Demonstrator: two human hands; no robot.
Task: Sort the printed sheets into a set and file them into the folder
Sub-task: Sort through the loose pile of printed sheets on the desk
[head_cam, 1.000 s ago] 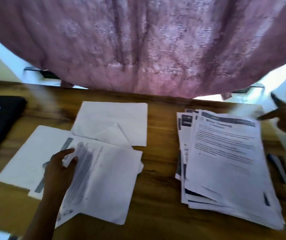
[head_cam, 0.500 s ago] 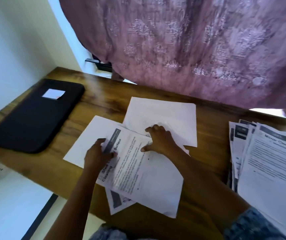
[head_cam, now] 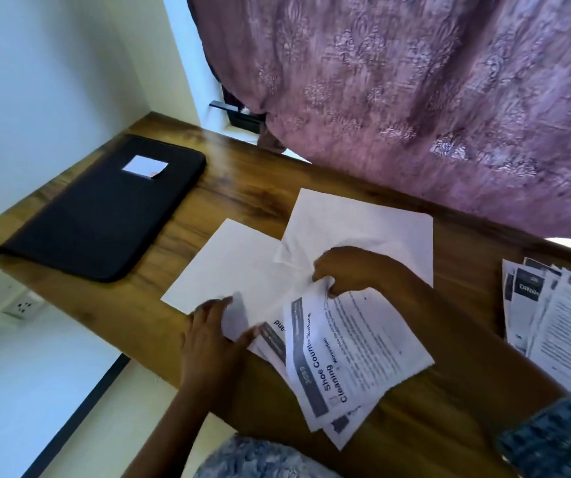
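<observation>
A few printed sheets headed "Shoe Counter Surface Cleaning" lie fanned near the desk's front edge. My right hand pinches their crumpled top corner. My left hand grips the left edge of a blank-side-up sheet that overlaps them. Another white sheet lies behind, partly under my right hand. A closed black zip folder with a small white label sits at the desk's left end. A larger stack of printed sheets lies at the right edge of view.
The wooden desk runs along a purple patterned curtain. A white wall bounds the left end. A wall socket sits below the desk's left edge.
The view has swung further left. My right hand has gone from resting flat on the printed sheets to pinching their top corner, and the sheets have slid right and turned. My left hand has moved to the blank sheet's edge.
</observation>
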